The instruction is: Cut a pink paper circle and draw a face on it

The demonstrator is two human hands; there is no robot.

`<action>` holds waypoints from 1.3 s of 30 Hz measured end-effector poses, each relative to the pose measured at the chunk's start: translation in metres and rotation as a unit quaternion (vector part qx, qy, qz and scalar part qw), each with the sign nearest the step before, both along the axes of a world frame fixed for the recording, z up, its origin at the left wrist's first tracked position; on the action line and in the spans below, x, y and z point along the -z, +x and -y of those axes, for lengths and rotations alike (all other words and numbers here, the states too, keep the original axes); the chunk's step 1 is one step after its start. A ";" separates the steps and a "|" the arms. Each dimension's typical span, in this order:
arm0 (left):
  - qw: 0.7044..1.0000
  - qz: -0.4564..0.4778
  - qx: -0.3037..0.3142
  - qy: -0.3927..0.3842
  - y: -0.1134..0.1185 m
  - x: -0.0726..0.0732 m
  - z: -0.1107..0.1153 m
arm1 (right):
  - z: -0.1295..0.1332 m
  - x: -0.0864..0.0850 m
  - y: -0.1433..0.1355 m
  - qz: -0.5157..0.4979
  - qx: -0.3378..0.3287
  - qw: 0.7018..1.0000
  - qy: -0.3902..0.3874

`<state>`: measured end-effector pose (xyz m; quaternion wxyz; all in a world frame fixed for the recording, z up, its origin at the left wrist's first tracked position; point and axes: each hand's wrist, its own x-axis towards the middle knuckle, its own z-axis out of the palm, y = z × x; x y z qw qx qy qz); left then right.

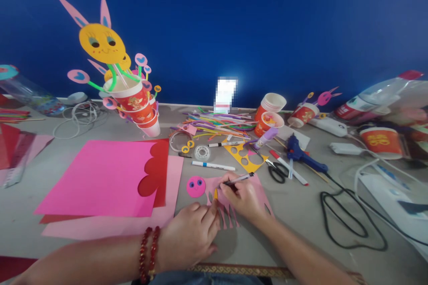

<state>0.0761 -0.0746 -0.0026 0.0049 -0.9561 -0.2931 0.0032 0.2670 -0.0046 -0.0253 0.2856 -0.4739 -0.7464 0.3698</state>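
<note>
My right hand (241, 193) is closed around a marker pen (245, 178) with a dark cap end, its tip down near a small yellow pointed paper piece (216, 193). My left hand (192, 229) has its fingers close together, the fingertips at the lower end of that yellow piece, holding it against a pink paper sheet (257, 187). Leaf-shaped holes and thin strips mark the cut edge of this sheet. Just left of it lies a round pink paper face (195, 186) with two blue-and-black eyes. The marker's tip is partly hidden by my fingers.
Large pink paper (100, 178) lies at left over red paper (157, 169). Behind are a white marker (213, 165), a tape roll (202, 152), pipe cleaners (217, 124) and stacked decorated cups (133, 100). Scissors (278, 171) and a blue glue gun (304, 156) with its cord lie right.
</note>
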 end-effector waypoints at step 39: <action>0.988 0.099 -0.046 -0.105 -0.011 -0.009 -0.034 | 0.004 -0.004 0.007 -0.080 0.034 0.996 0.026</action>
